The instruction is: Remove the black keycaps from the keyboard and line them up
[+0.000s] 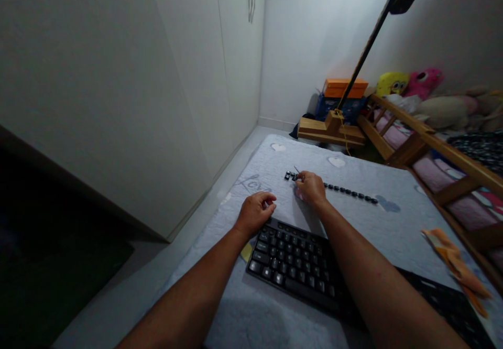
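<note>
With 12 o'clock lying straight ahead of the person, I am seeing two bare arms working at different reaches. The left forearm [208, 273] is angling between 1 and 2 o'clock. The left wrist [239, 229] is bending slightly; the left hand [255, 215] is hovering or resting, which I cannot tell, with fingers [266, 197] curling loosely toward 3 o'clock and the thumb [269, 212] standing apart. The right forearm [365, 252] is extending toward 10–11 o'clock. At the left hand's 2 o'clock, the right hand [311, 187] is pinching, fingertips [299, 178] pointing 10 o'clock.
</note>
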Motion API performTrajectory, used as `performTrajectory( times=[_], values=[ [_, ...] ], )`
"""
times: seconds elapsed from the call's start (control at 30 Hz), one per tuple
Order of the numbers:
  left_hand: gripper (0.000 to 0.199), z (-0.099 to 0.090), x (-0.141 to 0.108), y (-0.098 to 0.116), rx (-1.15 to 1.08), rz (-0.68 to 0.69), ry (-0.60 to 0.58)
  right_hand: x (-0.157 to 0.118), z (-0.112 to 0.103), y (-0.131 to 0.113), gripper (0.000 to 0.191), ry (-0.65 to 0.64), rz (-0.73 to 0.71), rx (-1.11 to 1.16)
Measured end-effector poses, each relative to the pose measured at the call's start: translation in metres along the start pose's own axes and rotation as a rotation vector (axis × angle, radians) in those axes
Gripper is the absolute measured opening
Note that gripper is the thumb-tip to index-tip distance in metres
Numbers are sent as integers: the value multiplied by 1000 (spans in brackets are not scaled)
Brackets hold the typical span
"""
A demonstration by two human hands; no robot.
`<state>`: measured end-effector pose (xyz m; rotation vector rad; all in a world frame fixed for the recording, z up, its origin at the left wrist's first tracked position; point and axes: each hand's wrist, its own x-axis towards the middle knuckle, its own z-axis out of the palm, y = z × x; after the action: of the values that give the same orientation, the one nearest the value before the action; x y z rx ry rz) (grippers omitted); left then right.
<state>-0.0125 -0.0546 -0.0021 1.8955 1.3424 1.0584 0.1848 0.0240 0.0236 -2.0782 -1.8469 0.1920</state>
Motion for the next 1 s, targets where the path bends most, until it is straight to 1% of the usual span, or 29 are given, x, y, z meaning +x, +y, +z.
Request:
performTrajectory(
  times=[0.43,0.57,1.0],
  values=[
    [17,-2,0,4,30,-11,-28,3,10,-4,27,-18,-11,-79],
    [17,-2,0,3,18,-27,-19,2,12,-4,27,-18,-24,-93],
    [17,-1,0,2,-13,-30,-13,1,12,-4,26,-9,-38,-124]
  ],
)
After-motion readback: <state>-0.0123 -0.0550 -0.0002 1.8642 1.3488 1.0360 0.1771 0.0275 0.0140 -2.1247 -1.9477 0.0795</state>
